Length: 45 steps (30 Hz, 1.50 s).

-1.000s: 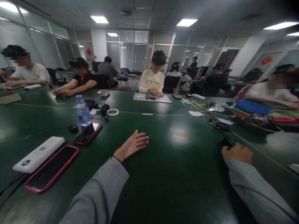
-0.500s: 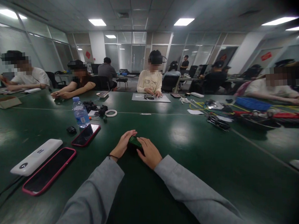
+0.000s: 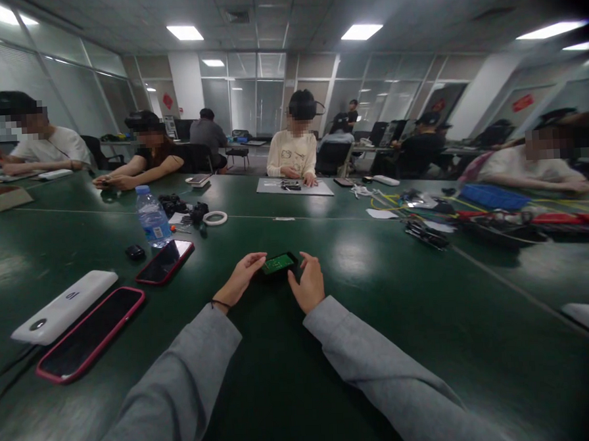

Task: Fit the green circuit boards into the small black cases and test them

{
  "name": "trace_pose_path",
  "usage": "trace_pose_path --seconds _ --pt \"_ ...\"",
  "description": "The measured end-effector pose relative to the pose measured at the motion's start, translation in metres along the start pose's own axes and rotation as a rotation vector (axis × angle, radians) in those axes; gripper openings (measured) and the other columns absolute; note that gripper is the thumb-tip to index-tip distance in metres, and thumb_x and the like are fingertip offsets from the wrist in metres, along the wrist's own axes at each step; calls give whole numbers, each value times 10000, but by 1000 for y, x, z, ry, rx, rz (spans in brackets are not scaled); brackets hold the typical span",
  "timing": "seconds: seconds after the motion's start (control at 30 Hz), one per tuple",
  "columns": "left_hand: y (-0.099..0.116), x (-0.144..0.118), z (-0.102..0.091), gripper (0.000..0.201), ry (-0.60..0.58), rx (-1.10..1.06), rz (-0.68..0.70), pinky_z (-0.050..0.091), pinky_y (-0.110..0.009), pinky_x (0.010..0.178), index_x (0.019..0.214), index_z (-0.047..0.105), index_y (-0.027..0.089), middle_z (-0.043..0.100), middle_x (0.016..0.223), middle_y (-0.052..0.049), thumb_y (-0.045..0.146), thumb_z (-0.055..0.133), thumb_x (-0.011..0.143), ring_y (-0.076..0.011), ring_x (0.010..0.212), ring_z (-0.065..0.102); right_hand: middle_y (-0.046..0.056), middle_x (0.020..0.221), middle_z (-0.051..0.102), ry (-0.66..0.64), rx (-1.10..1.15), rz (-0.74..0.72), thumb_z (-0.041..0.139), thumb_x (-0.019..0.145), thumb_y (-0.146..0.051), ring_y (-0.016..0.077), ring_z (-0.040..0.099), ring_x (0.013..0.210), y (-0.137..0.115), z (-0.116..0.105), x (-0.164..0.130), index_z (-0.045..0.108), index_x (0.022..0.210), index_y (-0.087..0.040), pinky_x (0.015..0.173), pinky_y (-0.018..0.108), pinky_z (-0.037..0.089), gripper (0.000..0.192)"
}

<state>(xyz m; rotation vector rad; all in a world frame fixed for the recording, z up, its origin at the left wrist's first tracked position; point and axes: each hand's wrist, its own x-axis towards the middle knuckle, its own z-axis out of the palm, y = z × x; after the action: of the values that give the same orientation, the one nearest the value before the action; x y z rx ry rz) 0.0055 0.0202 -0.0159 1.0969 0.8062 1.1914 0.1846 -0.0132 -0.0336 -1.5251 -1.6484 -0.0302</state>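
Observation:
A small green circuit board [image 3: 279,264] in a black rectangular case lies between my hands, its green face up. My left hand [image 3: 239,280] pinches the left end of the case between thumb and fingers. At the right end, my right hand [image 3: 309,283] is open, thumb and fingers apart beside the case's corner. Whether a fingertip of it touches the edge I cannot tell. The case's underside is hidden, so I cannot see if it rests flat on the green table [image 3: 380,347].
To the left are two red-edged phones [image 3: 90,334] [image 3: 165,261], a white power bank [image 3: 65,307], a water bottle [image 3: 153,218] and a tape roll [image 3: 215,218]. Cables, a blue tray [image 3: 493,197] and tools lie at the right. Several people sit around the table.
My right hand has come off the top of the board and moved to the right, opening. The board's green face, mostly covered before, now shows. My left hand stays at its left end.

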Motion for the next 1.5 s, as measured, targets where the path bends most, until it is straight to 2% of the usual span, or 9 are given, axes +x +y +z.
trace_pose_path --seconds 0.13,0.27,0.4,0.5,0.6,0.77,0.93,1.13,1.5 --pt "-4 2 -3 331 -5 3 -17 421 -243 732 973 633 149 617 870 -39 391 648 748 -110 786 562 42 803 586 -137 277 144 431 855 -365 177 583 704 8 3 4 323 1258 -119 734 358 473 484" --pt "-2 0 -3 361 -100 26 -41 432 -260 719 890 635 117 625 815 -59 457 595 776 -120 748 582 90 970 608 -210 501 164 365 893 -463 182 607 897 5 4 3 317 1264 -153 816 344 469 487" --pt "1 -5 0 376 -152 99 -68 447 -284 722 774 618 104 632 776 -68 480 605 758 -131 717 596 113 1120 563 -325 493 51 569 777 -493 206 583 1001 0 3 1 303 1298 -188 859 368 461 660" --pt "0 -5 1 399 -149 120 -51 454 -274 696 773 611 102 630 773 -74 499 570 776 -125 697 592 109 1118 544 -300 412 -34 703 650 -404 222 558 1020 1 4 0 350 1254 -176 876 380 454 735" --pt "-3 -2 1 398 -95 162 -12 451 -250 619 830 598 112 610 754 -56 505 547 787 -111 637 581 104 1045 534 -189 291 -37 687 647 -343 228 544 967 7 7 1 457 1100 -154 855 398 456 542" --pt "-10 1 2 437 -68 306 100 436 -228 523 1142 530 152 558 744 -10 449 508 822 -88 557 543 96 967 515 -63 200 -12 684 637 -335 235 516 920 20 15 2 480 1021 -143 823 411 451 476" --pt "-15 0 2 454 -93 508 136 417 -224 506 1240 519 147 550 725 -7 377 447 855 -77 526 508 94 975 515 -83 183 -37 682 650 -332 232 505 921 23 17 2 474 1042 -139 815 408 448 484" --pt "-11 -5 4 525 -47 569 170 396 -217 495 1329 425 142 547 682 14 352 454 849 -67 480 471 83 976 511 -82 222 2 698 638 -320 226 513 909 19 13 3 482 1018 -159 806 405 455 466" --pt "-6 -4 2 434 -1 506 164 397 -214 498 1190 567 109 537 600 17 276 484 799 -77 491 473 51 1004 542 -150 317 14 647 674 -279 202 547 910 12 3 3 450 1067 -194 808 377 460 448"
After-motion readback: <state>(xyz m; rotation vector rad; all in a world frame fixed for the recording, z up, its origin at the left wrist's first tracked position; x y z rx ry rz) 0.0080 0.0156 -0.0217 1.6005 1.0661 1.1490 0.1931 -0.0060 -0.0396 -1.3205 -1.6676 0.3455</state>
